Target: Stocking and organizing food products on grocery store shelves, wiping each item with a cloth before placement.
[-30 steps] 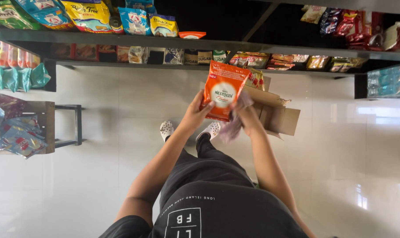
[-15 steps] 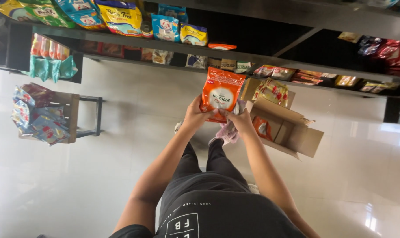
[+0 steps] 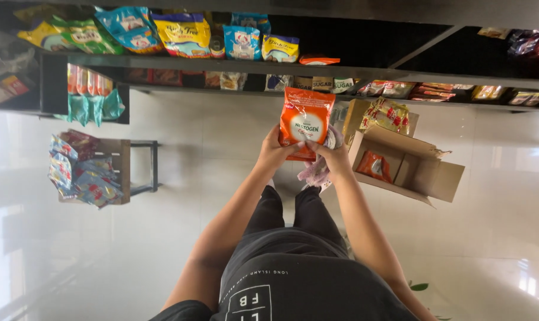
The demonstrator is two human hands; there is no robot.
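As we look down, the orange packet (image 3: 305, 122) stands upright, clamped between our left hand (image 3: 276, 152) and right hand (image 3: 332, 159), the open box (image 3: 407, 164) just right.

My left hand (image 3: 276, 151) and right hand (image 3: 332, 159) cover the bottom of the orange pouch (image 3: 305, 122). A pink cloth (image 3: 314, 172) is mostly hidden under my right hand. The cardboard box (image 3: 427, 172) hides most of what is inside it. My feet are hidden.

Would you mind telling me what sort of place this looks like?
Probably a small grocery shop: dark shelves of packaged snacks, an open cardboard box of packets on the floor, and both hands holding an orange packet.
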